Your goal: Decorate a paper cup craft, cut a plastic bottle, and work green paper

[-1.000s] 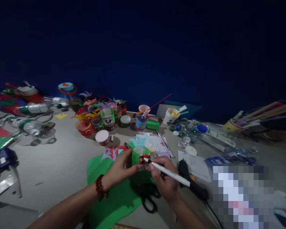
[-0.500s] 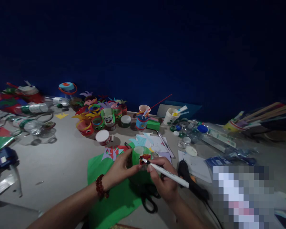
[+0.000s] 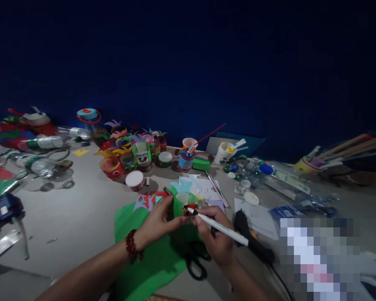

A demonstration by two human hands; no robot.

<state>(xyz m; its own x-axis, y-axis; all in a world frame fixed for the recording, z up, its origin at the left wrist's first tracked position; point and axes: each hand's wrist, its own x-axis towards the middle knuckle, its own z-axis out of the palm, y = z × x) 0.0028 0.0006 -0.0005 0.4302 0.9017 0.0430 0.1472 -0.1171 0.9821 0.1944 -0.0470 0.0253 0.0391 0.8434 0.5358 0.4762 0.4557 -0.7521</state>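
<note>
My left hand (image 3: 158, 219), with a beaded bracelet at the wrist, is closed around the side of a green cup (image 3: 179, 203) that bears a small red label or patch (image 3: 191, 205). In my right hand (image 3: 217, 238) is a white marker pen (image 3: 224, 228), held like a writing tool. Its dark tip end is at the red patch; whether it touches cannot be made out. Below the cup lie a green sheet (image 3: 144, 267) and black-handled scissors (image 3: 196, 267). Red and purple cut-out shapes (image 3: 146, 202) rest beside my left hand.
Several decorated cups (image 3: 112, 167) stand at the back, near a white-lidded tub (image 3: 135, 180). A black glue gun (image 3: 249, 234) with a cord lies right of my right hand. Plastic bottles (image 3: 39, 165) and a blue glue gun (image 3: 6, 211) are at the left.
The marker pen's tail end has shifted very slightly at the cup. Otherwise both hands and the cup stay in place.
</note>
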